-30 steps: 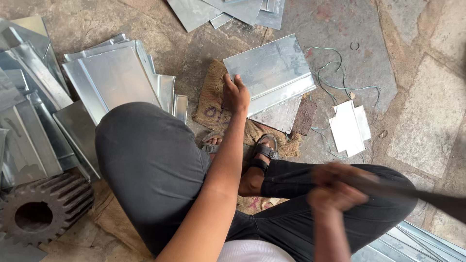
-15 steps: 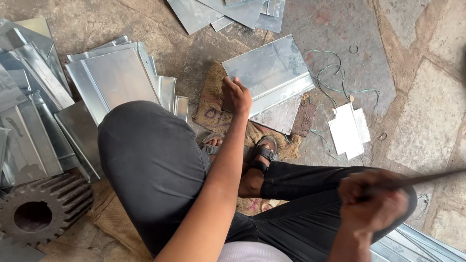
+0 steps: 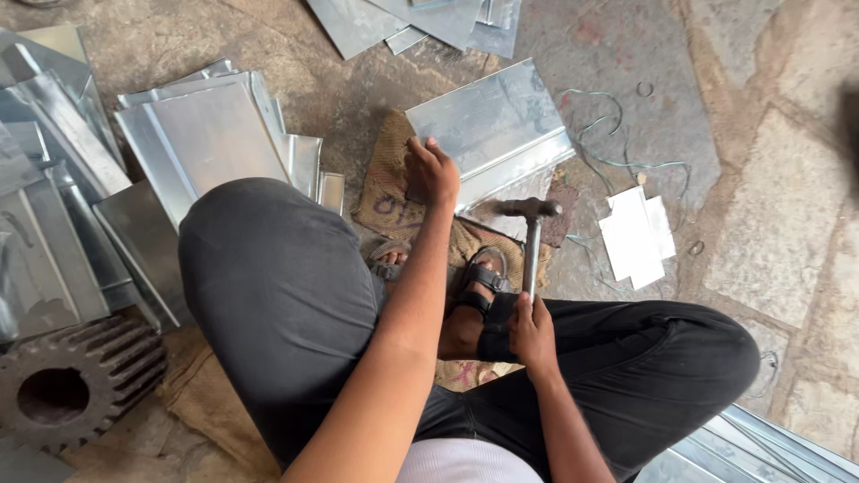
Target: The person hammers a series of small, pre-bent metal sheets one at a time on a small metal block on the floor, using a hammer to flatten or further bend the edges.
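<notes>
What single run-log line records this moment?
left hand: pressing metal sheet | right hand: gripping hammer | hammer head: over sheet's near edge

Bent shiny metal sheet (image 3: pixel 488 134) on sacking, hammer (image 3: pixel 530 234) head at its edge

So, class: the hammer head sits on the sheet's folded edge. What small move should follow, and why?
Probably lift the hammer a little with the right hand and strike further along the fold: the left hand already pins the metal sheet on the sacking, and the hammer head rests on that bent edge.
</notes>
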